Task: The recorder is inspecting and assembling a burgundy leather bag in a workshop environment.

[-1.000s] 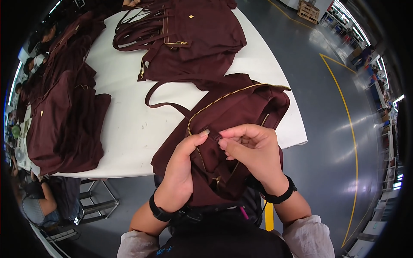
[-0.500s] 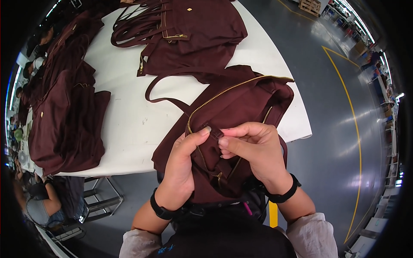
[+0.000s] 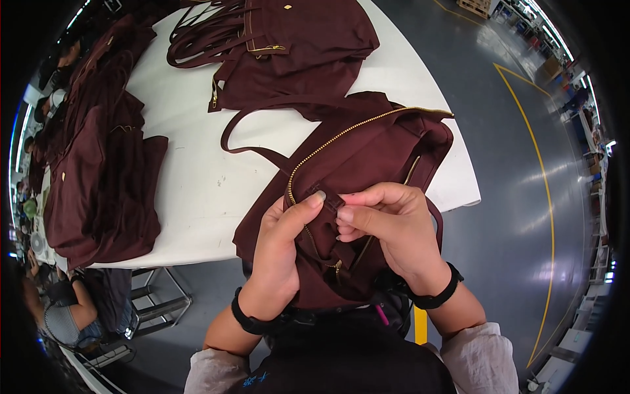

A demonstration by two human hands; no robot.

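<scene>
An unzipped maroon fabric bag (image 3: 367, 157) with a gold-toothed zipper (image 3: 341, 135) lies over the table's near edge, partly hanging toward my body. My left hand (image 3: 279, 246) grips the fabric at the bag's opening, thumb on top beside a small maroon tab (image 3: 332, 203). Opposite it, my right hand (image 3: 394, 226) pinches the tab's right edge between thumb and forefinger, its other fingers curled. One maroon strap (image 3: 252, 125) loops out over the white tabletop to the left. What lies beneath my left fingers is hidden.
The white table (image 3: 197, 197) also bears stacked maroon bags (image 3: 308, 56) at the far side and more bags (image 3: 98, 190) at the left. A seated person (image 3: 72, 305) is at lower left near a metal-framed stool (image 3: 164, 302). Yellow lines mark the grey floor (image 3: 499, 249).
Both hands keep their hold on the bag and tab, with hardly any finger movement. The view has shifted slightly.
</scene>
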